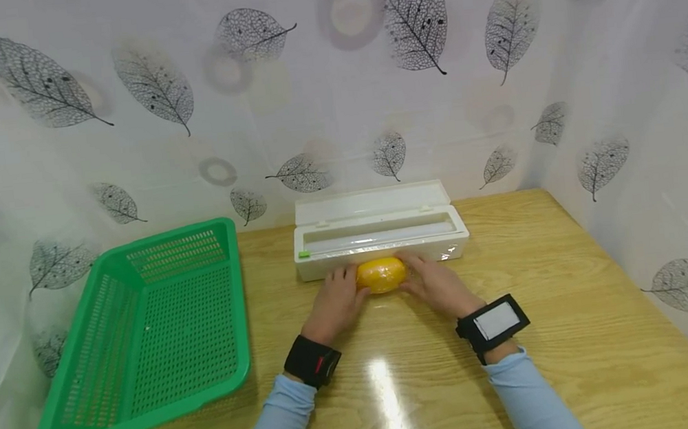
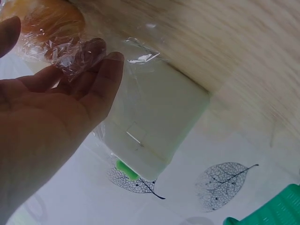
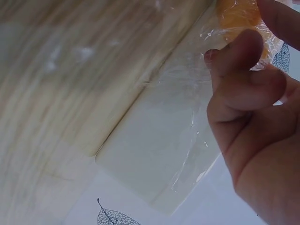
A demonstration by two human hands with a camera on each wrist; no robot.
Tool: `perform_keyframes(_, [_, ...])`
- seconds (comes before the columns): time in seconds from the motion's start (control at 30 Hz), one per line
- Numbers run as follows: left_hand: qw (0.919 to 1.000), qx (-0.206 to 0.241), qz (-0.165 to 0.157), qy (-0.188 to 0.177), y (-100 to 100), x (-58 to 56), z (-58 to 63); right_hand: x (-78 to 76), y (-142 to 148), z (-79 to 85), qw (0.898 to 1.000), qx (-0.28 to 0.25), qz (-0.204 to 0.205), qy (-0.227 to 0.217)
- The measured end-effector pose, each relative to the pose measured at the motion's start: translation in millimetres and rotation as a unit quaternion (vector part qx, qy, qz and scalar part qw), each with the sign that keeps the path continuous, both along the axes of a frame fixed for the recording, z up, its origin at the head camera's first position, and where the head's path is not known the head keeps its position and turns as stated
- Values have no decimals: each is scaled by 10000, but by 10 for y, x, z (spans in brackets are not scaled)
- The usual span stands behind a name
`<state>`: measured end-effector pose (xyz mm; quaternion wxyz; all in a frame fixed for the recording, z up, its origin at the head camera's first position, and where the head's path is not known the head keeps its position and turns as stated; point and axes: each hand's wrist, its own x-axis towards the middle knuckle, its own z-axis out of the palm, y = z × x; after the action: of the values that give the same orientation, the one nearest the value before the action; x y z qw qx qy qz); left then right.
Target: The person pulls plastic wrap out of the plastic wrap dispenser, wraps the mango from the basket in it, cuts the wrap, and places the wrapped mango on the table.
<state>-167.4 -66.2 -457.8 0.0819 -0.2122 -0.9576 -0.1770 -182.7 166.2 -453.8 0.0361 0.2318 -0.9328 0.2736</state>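
A yellow, rounded, fruit-like thing (image 1: 382, 275) in clear cling film lies at the middle of the table, right before a white cling film dispenser (image 1: 385, 253). My left hand (image 1: 336, 301) holds its left end, thumb and fingers bent about it. My right hand (image 1: 440, 284) holds the other end the same way. Loose film (image 2: 143, 56) trails from the thing over the dispenser's front in the left wrist view, and the right wrist view shows more film (image 3: 192, 112). The dispenser's lid (image 1: 374, 202) stands up, with a white roll (image 1: 377, 237) inside.
To the left stands a green plastic basket (image 1: 237, 307) with mesh walls. A small green slider (image 1: 304, 254) sits at the dispenser's left front edge. Behind the wooden table (image 1: 579, 330) hangs a white curtain (image 1: 321, 106) printed with grey leaves.
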Motion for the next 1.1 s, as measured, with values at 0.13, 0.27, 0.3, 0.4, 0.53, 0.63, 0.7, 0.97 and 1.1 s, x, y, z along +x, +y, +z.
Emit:
perform_keyframes(0.13, [10000,9,1,2,2,7,14,12,1,20,10000,8,2,-61])
perform_keyframes(0.27, [9998,-49,73,-159,-5,13,47,16,-2,58,9999,45,-35,-145])
perform_keyframes(0.3, [9997,-61,96,-215,-10,14,55,15,2,63,9999,47,-47,-157])
perform_keyframes(0.4, [9992,-71,168,-352,-27,10,80,8,28,74,9995,30,-168,-262])
perform_keyframes(0.53, [9985,10,217,-494,-63,-5,102,2,91,82,9987,-88,-294,-401])
perform_keyframes(0.63, [9973,219,277,-649,-108,-33,93,2,124,90,9985,-119,-299,-449])
perform_keyframes(0.7, [9943,488,410,-859,-144,-54,90,1,132,91,9981,-121,-324,-507])
perform_keyframes(0.97, [9847,677,1065,-1199,-274,-124,85,-2,140,108,9977,-116,-311,-592])
perform_keyframes(1.1, [9801,611,1376,-1291,-346,-119,148,25,137,213,9986,-61,-435,-303])
